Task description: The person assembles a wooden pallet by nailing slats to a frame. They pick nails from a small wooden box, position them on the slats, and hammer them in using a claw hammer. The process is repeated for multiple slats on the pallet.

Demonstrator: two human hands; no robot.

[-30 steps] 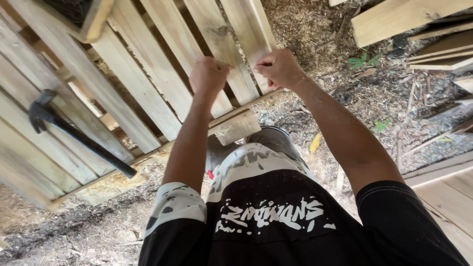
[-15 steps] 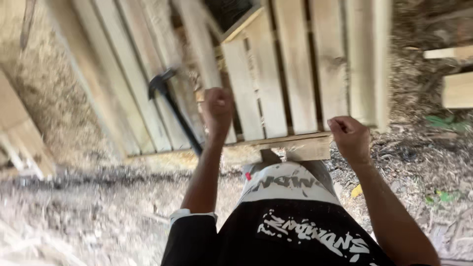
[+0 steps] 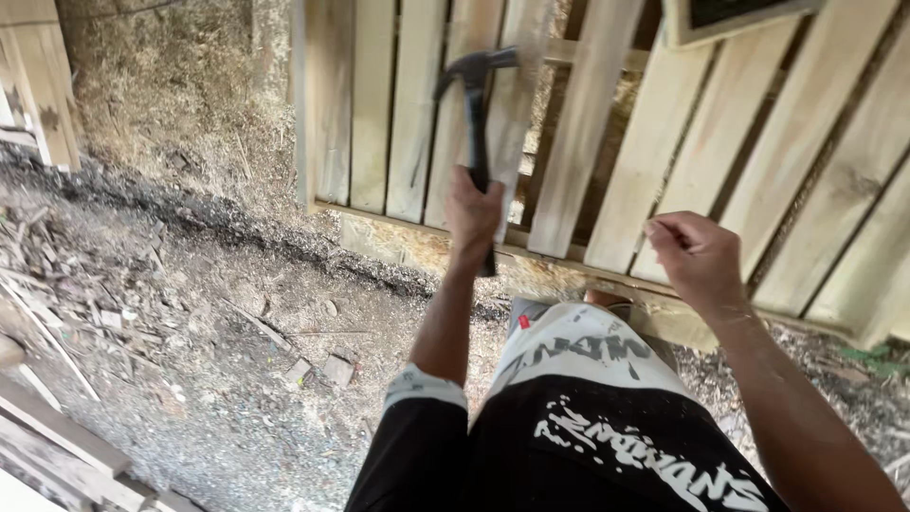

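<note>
While left hand fingers grip hammer upright, head up, right hand curled, empty.

black hammer, pale wooden pallet

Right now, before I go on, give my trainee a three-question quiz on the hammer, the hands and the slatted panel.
1. True or false: the left hand grips the black hammer by its handle.
2. Which way does the hammer head point? A) up, over the wooden slat panel B) down at the ground C) it lies flat on the dirt
3. Fill in: the right hand is closed in a loose fist and holds no ____ that can be seen.

Key: 1 true; 2 A; 3 tool.
</note>
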